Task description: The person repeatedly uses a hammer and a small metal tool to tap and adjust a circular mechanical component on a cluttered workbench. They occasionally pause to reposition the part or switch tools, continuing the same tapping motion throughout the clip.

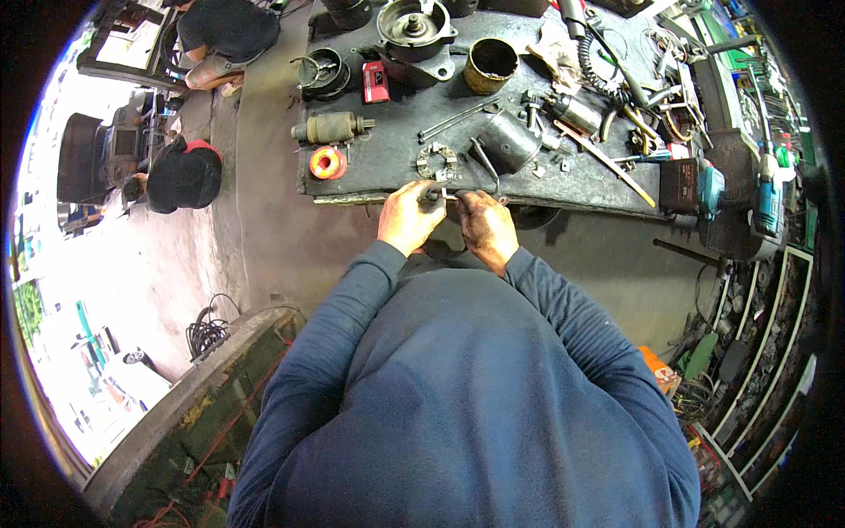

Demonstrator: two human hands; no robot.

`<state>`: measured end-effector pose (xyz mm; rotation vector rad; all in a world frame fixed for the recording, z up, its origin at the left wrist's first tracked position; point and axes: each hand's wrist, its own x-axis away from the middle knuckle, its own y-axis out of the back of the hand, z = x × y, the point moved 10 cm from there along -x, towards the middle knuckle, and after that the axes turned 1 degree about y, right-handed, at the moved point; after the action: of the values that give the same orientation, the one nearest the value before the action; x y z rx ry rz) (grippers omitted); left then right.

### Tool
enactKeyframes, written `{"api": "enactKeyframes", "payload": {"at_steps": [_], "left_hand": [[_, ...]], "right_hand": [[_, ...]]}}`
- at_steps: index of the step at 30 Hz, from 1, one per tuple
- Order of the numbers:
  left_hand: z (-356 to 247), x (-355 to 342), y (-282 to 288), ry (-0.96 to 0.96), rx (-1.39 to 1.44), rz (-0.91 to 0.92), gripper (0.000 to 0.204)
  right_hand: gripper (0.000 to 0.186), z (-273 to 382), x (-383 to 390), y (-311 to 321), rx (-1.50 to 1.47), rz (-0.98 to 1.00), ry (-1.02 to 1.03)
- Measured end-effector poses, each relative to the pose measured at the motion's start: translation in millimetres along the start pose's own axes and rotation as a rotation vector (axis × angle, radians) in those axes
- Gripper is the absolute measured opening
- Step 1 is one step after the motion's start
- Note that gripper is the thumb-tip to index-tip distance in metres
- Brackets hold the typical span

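Ur left hand (409,217) fingers clamped on small dark part (432,195), right at front edge of workbench (387,158). Right hand (485,227) fingers pinched together on thin pale piece touching it, can't tell what exactly. Risk: part held over edge, slip = drop to floor. Curved wire (484,160) + ring plate (437,160) just beyond knuckles, sleeve/knuckle bump cld knock them. Grimy fingers, grip may slide

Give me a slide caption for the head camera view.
Both hands, left and right, pinch a small part at a cluttered workbench edge.
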<state>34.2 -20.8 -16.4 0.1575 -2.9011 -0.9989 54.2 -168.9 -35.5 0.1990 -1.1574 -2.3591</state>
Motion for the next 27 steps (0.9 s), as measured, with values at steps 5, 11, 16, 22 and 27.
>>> {"api": "enactKeyframes", "payload": {"at_steps": [5,11,16,22,27], "left_hand": [[-3,1,10,0.017,-0.146,-0.076,0.057],[-3,-16,9,0.03,-0.398,0.124,0.063],[-3,-28,3,-0.054,-0.492,0.158,0.06],[-4,-28,-1,-0.08,-0.505,0.136,0.055],[-7,-29,-1,-0.007,-0.488,0.171,0.053]], "right_hand": [[0.031,-3,0,-9,0.067,0.031,0.065],[0.044,7,-3,-11,0.218,0.154,0.097],[0.037,-1,-10,-7,0.208,0.051,0.066],[0.032,2,-13,0,0.186,0.113,0.028],[0.03,0,-16,2,0.165,0.045,0.052]]}}
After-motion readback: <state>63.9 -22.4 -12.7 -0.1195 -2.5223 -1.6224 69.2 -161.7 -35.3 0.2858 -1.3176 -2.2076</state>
